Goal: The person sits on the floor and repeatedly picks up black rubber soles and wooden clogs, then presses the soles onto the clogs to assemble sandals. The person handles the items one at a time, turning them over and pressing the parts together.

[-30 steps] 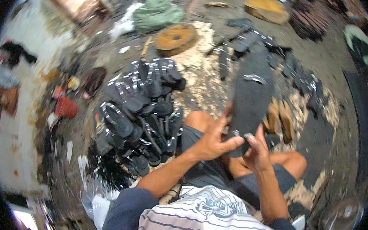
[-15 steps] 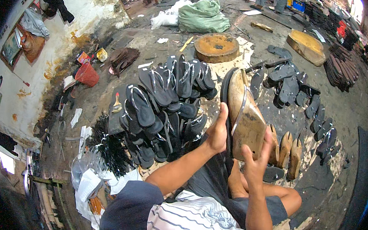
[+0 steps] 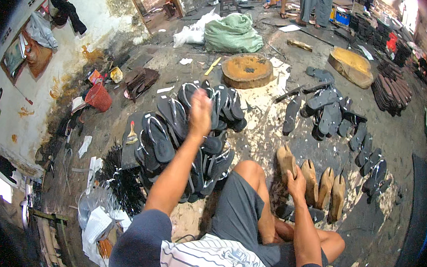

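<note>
My right hand [image 3: 296, 183] grips a wooden shoe last [image 3: 286, 162], tan and foot-shaped. It is low, at the left end of a row of similar wooden lasts [image 3: 325, 187]. My left hand [image 3: 200, 115] reaches over a pile of black flip-flops [image 3: 159, 138] with pale straps. Motion smears its fingers, and the grip cannot be made out. Right by those fingers, a black flip-flop [image 3: 188, 92] lies at the top of the pile, partly covered by the hand.
More black flip-flops [image 3: 331, 115] lie scattered to the right. A round wooden block [image 3: 247, 72], a green sack [image 3: 234, 34] and a second block [image 3: 350, 67] are farther off. A paintbrush [image 3: 131, 134] and a red basket [image 3: 98, 98] are on the left. People's legs [image 3: 315, 8] show at the back.
The last and the black sole held against it between both hands have parted. My right hand has lowered the last toward the row, while my left hand has swung left over the pile.
</note>
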`<move>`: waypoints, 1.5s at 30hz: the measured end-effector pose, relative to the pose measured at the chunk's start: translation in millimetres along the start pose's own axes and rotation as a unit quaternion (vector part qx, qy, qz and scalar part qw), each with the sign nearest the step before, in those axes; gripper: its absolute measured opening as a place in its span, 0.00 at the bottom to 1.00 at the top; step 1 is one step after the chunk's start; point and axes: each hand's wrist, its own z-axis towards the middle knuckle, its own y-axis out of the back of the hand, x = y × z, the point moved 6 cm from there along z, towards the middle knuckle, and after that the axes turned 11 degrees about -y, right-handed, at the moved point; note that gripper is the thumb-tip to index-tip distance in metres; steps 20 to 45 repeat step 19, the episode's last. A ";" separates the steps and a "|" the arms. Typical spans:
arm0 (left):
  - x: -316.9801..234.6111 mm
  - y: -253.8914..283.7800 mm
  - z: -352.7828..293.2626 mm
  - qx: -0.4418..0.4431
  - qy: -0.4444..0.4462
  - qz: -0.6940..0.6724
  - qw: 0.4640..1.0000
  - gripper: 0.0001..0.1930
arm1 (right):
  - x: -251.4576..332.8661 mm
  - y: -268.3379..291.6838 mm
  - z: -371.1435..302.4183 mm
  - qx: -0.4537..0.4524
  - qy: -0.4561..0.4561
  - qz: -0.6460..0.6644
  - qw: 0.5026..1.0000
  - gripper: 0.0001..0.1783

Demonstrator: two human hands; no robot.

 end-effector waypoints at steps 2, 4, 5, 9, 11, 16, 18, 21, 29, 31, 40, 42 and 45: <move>-54.6 -69.2 -50.5 0.149 -0.002 -0.068 0.987 0.15 | -49.9 3.5 18.6 0.005 0.022 -0.063 0.998 0.27; -53.6 -97.2 -124.9 0.366 0.045 -0.005 0.930 0.22 | -42.5 -6.4 2.7 0.083 -0.037 0.010 0.996 0.29; -66.9 -104.6 -150.4 0.391 0.051 0.006 0.919 0.23 | -42.7 0.8 -8.6 0.089 -0.032 -0.040 0.995 0.30; -78.0 -108.8 -160.7 0.398 0.113 -0.008 0.910 0.24 | -43.9 39.2 -56.1 0.235 -0.047 -0.270 0.932 0.35; -81.8 -110.6 -160.7 0.415 0.105 0.023 0.903 0.24 | -57.1 41.5 -76.4 0.297 0.019 -0.379 0.876 0.36; -108.6 -110.1 -173.5 0.365 -0.096 0.100 0.921 0.22 | -57.1 60.2 -67.2 0.164 0.035 -0.182 0.969 0.19; -133.2 -109.8 -183.0 0.374 -0.100 0.021 0.922 0.23 | -14.2 75.3 -61.2 0.036 0.077 -0.087 0.993 0.17; -159.8 -114.1 -189.6 0.385 -0.098 -0.033 0.917 0.23 | -23.0 74.4 -54.4 0.021 0.088 -0.099 0.991 0.14; -159.8 -114.1 -189.6 0.385 -0.098 -0.033 0.917 0.23 | -23.0 74.4 -54.4 0.021 0.088 -0.099 0.991 0.14; -159.8 -114.1 -189.6 0.385 -0.098 -0.033 0.917 0.23 | -23.0 74.4 -54.4 0.021 0.088 -0.099 0.991 0.14; -159.8 -114.1 -189.6 0.385 -0.098 -0.033 0.917 0.23 | -23.0 74.4 -54.4 0.021 0.088 -0.099 0.991 0.14; -159.8 -114.1 -189.6 0.385 -0.098 -0.033 0.917 0.23 | -23.0 74.4 -54.4 0.021 0.088 -0.099 0.991 0.14; -159.8 -114.1 -189.6 0.385 -0.098 -0.033 0.917 0.23 | -23.0 74.4 -54.4 0.021 0.088 -0.099 0.991 0.14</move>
